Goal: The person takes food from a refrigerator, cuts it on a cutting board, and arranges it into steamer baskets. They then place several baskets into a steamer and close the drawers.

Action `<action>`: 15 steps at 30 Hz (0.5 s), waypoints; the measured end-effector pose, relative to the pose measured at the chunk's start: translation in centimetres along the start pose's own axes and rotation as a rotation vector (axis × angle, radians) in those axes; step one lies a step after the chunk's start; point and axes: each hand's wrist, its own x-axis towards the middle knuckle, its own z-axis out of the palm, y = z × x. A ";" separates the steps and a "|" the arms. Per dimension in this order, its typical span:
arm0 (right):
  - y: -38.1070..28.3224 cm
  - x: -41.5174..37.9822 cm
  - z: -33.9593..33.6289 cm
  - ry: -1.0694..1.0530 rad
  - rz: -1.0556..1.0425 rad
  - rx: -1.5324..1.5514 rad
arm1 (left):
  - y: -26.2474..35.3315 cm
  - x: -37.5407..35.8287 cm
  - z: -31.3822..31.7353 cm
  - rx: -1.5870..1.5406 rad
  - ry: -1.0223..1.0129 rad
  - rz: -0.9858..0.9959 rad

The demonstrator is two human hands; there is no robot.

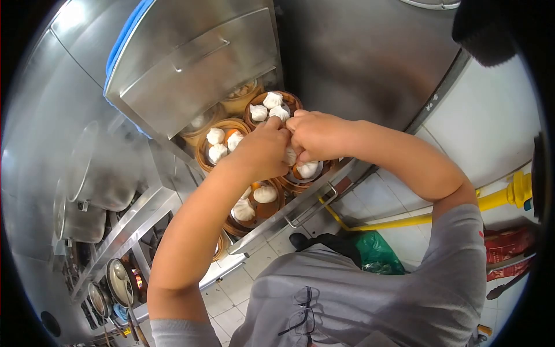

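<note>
My left hand (266, 147) and my right hand (319, 136) meet over bamboo steamers in an open metal drawer, fingers closed in a pinch. Whatever their fingertips grip is hidden. Just below the fingers a white bun (290, 155) shows in part, beside another bun (307, 169) in the right steamer (298, 187). Behind my hands stands a dark-rimmed steamer (296, 101) with three pleated buns. Three more buns lie in the left steamer (200, 151). Under my left forearm, the near steamer (278, 209) holds buns too, partly covered by the arm.
An upright metal panel (199, 63) with a handle rises behind the drawer. The drawer's front handle (312, 206) faces me. Large pots (104, 173) stand on a rack at left. A yellow pipe (393, 222) runs along the right wall, above a green bag (378, 253).
</note>
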 end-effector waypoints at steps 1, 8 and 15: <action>0.0 -0.2 0.0 -0.002 0.001 -0.001 | 0.3 0.2 0.0 0.047 -0.026 -0.001; -0.3 -2.4 -1.7 -0.064 0.017 0.030 | -0.4 0.1 -0.6 -0.025 -0.039 0.029; -2.2 -2.7 -5.2 -0.369 0.357 0.019 | 1.6 -0.4 -2.1 -0.033 -0.060 -0.020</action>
